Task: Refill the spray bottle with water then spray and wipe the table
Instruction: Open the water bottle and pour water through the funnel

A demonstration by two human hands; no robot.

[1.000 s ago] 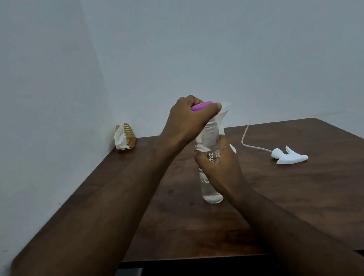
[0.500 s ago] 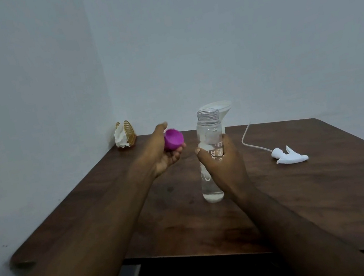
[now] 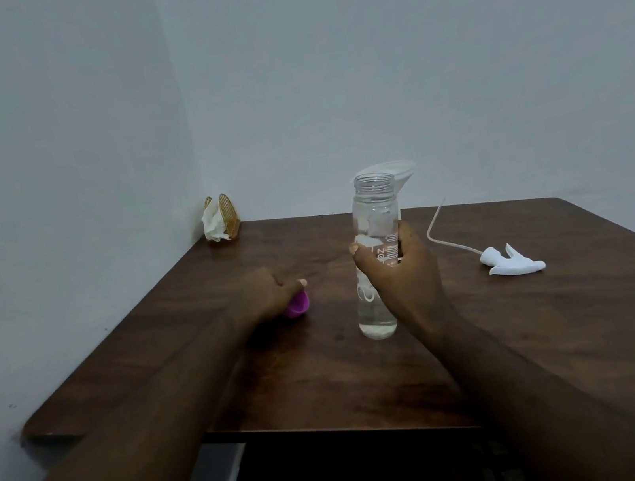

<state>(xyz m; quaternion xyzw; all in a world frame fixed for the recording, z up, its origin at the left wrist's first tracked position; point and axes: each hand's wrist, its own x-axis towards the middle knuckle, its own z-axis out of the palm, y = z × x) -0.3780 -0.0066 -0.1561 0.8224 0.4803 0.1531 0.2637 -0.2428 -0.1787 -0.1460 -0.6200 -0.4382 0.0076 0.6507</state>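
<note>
A clear water bottle (image 3: 373, 206) stands upright on the brown table (image 3: 571, 333), its threaded mouth uncapped and water inside. My right hand (image 3: 400, 277) grips its middle. My left hand (image 3: 262, 294) rests low on the table to the left of it, fingers around the purple cap (image 3: 299, 305), which touches the tabletop. Just behind the bottle's neck a white funnel (image 3: 401, 169) shows; what it sits in is hidden by the bottle. The white spray head (image 3: 513, 263) with its thin dip tube (image 3: 437, 230) lies on the table to the right.
A gold napkin holder (image 3: 221, 218) with white tissue stands in the back left corner against the walls. The table's front edge runs below my forearms, with a dark gap and a grey surface beneath it.
My left hand took the purple cap off the bottle's mouth, carried it left and down, and now holds it at the tabletop. My right hand kept its grip on the bottle.
</note>
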